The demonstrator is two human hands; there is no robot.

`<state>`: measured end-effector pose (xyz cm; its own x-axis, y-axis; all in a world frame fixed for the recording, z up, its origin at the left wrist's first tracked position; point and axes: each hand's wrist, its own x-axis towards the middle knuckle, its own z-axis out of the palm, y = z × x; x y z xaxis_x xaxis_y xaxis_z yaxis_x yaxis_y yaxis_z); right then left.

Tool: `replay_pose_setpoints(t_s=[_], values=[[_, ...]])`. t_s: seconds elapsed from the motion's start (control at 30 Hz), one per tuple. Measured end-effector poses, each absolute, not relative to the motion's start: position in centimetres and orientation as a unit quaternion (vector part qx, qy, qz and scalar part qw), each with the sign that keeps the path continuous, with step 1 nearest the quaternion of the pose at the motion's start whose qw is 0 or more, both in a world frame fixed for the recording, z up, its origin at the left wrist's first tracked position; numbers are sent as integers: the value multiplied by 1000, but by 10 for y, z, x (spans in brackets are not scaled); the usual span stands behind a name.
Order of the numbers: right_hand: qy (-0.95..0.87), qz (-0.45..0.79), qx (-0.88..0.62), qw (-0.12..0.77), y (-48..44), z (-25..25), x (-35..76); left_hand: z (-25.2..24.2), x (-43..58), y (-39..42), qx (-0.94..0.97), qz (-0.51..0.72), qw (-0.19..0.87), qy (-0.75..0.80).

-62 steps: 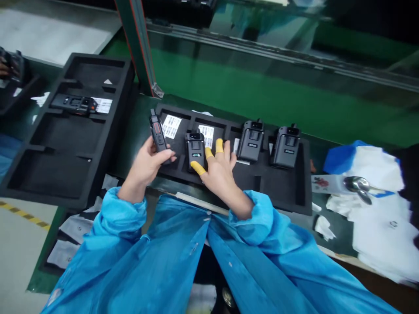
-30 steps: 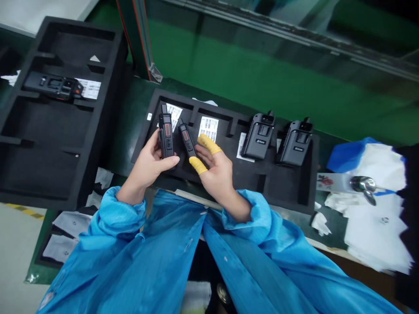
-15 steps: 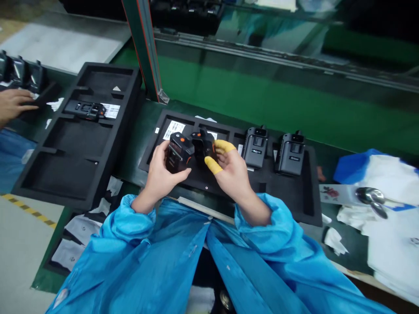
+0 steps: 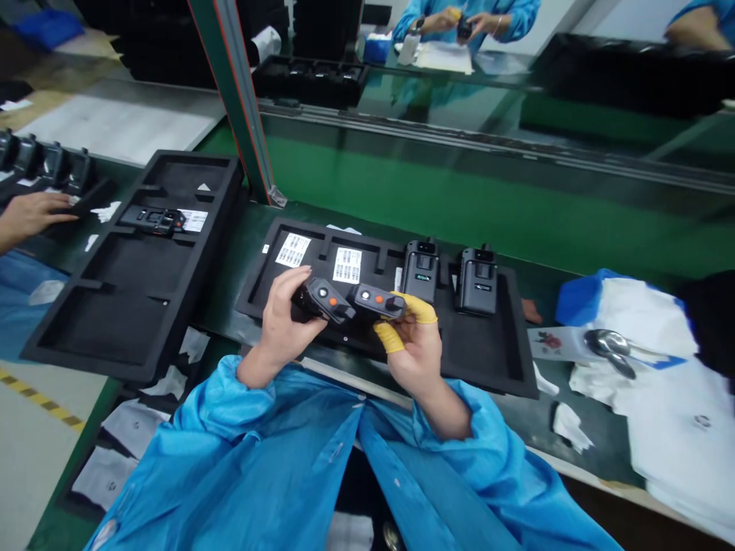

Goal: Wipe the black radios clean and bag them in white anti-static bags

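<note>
My left hand is closed around a black handheld device with an orange button and a pale round spot on its end. Yellow finger covers sit on the thumb and forefinger of my right hand, which grips a second, similar device. The two devices are side by side, ends facing up, above the black foam tray. In that tray's right half lie two more devices, one with a green logo and another beside it. White labels lie in the left compartments.
On the left, another foam tray holds one device. A co-worker's hand is near several upright devices at far left. A metal spoon-like object and white cloths are on the right. Another person works beyond the glass.
Both held devices have been turned so that their button ends face up, and sit closer together. The view has tilted upward, bringing a person behind the glass into sight.
</note>
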<state>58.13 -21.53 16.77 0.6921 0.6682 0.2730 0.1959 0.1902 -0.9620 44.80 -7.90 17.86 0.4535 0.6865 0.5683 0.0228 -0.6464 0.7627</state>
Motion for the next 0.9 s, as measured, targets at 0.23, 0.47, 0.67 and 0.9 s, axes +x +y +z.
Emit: replay_pose_setpoints(t_s=[0.23,0.47,0.67,0.9], values=[[-172,427,-526,715,-211,188,596,193,449,-74,489,314,744,330],[-172,499,-522,671,-208,196,598,203,436,-69,445,229,851,158],[-174,515,-524,656,-204,195,599,196,434,-65,514,239,809,153],[-168,463,-597,633,-204,183,604,188,437,-69,561,264,753,219]])
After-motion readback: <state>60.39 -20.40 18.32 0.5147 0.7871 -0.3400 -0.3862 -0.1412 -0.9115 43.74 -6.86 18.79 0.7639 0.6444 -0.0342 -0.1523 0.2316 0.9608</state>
